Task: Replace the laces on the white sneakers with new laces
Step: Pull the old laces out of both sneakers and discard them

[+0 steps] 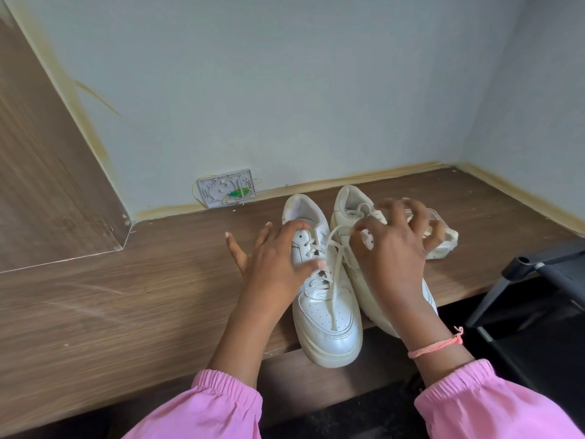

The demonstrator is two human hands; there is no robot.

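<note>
Unlacing is what we judge to be under way, and it looks early: two white leather low-top sneakers sit side by side at centre frame on the brown wood-grain desk (126, 296), toes hanging over its near edge. The left-hand white sneaker (326, 308) has its off-white flat lace (335, 280) threaded through most eyelets, with one loose end trailing down over the toe cap. The right-hand white sneaker (351, 223) is largely hidden behind a hand, so its lacing cannot be read. At centre right, just beside that shoe, lies a small clear plastic packet (444, 239) with something pale inside, likely the new laces, apparently unopened, so both shoes seem left to strip and relace. Now the grip: the left hand (275, 264) rests on the left-hand sneaker's side, fingers fairly straight, thumb tip pressing at the laces near the tongue, index finger splayed out over the desk. The right hand (392, 245) hovers clawed above the right-hand sneaker, thumb and forefinger brought together on a strand of lace running up from the left-hand shoe, other fingers spread wide. A black chair frame (544, 267) juts in at right.
</note>
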